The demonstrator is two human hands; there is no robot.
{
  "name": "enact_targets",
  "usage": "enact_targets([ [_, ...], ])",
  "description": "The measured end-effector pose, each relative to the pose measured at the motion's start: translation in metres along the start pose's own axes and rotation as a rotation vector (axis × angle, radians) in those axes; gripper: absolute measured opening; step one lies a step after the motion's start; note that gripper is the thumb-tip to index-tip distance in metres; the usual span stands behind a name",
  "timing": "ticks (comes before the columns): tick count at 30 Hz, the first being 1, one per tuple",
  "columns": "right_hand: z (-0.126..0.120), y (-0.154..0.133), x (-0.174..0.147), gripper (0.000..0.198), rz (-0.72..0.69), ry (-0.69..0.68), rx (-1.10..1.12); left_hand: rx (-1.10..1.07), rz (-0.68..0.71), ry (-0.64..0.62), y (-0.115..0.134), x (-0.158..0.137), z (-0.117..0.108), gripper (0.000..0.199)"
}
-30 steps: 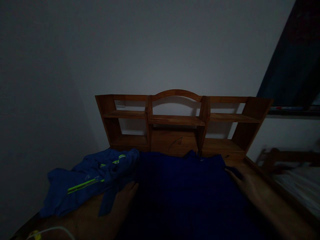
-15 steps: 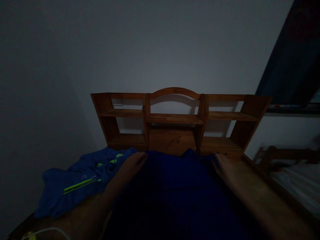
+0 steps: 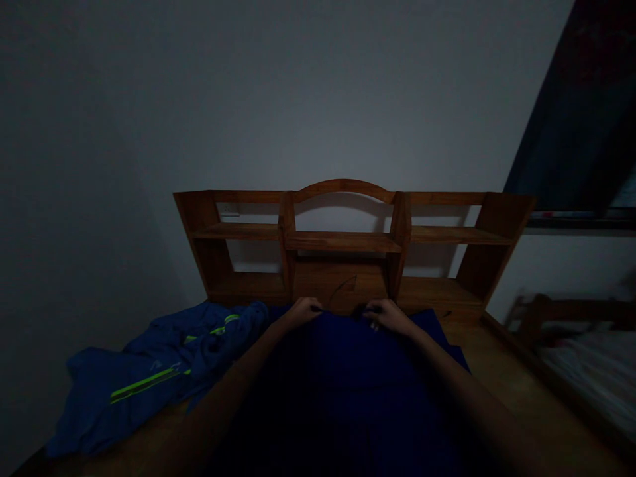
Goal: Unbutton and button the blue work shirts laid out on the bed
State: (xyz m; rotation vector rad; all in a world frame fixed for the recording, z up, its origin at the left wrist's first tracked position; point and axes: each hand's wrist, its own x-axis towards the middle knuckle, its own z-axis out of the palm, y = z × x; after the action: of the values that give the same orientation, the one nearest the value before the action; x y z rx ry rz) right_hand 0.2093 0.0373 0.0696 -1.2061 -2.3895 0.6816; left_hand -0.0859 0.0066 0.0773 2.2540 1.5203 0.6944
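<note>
A dark blue garment [image 3: 348,377] lies spread flat on a wooden desk [image 3: 501,371] in dim light. My left hand [image 3: 304,310] and my right hand [image 3: 385,314] are both at its far edge, close together, fingers curled and pinching the cloth near what looks like the collar. Both forearms stretch over the garment. A second blue garment with neon-green stripes [image 3: 159,371] lies crumpled to the left, apart from my hands.
A wooden shelf unit [image 3: 348,242] with an arched middle stands at the back of the desk against a pale wall. A dark window [image 3: 581,119] is at upper right. A bed with a wooden frame [image 3: 576,331] sits to the right.
Both hands moved from the garment's sides up to its far edge, then inward until close together at the collar, and closed on the cloth.
</note>
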Motion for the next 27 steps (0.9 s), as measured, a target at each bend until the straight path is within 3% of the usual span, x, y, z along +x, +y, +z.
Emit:
enact_targets([
  [6,-0.006,-0.005,0.004,0.024,0.117,0.167,0.019,0.023,-0.244,0.183,0.000,0.021,-0.010,0.030],
  [10,-0.013,-0.007,0.004,0.030,0.238,0.332,-0.111,0.051,-0.307,0.269,-0.001,0.031,-0.007,0.025],
  [13,-0.014,-0.004,0.008,0.043,0.370,0.441,-0.332,0.100,-0.318,0.320,0.003,0.037,0.001,0.038],
  [15,-0.012,-0.002,0.012,0.054,0.420,0.384,-0.506,0.190,-0.272,0.350,0.008,0.040,0.006,0.053],
  [17,-0.008,0.001,0.017,0.060,0.411,0.261,-0.586,0.304,-0.113,0.333,0.013,0.043,0.011,0.061],
  [21,-0.003,0.005,0.019,0.041,0.378,0.170,-0.597,0.477,0.190,0.141,0.018,0.048,0.013,0.038],
  [24,-0.007,0.008,0.011,0.028,0.405,0.166,-0.604,0.520,0.151,0.052,0.014,0.047,0.012,0.024],
  [27,-0.016,0.013,-0.004,0.031,0.442,0.169,-0.601,0.492,-0.018,0.067,0.007,0.041,0.009,0.033],
])
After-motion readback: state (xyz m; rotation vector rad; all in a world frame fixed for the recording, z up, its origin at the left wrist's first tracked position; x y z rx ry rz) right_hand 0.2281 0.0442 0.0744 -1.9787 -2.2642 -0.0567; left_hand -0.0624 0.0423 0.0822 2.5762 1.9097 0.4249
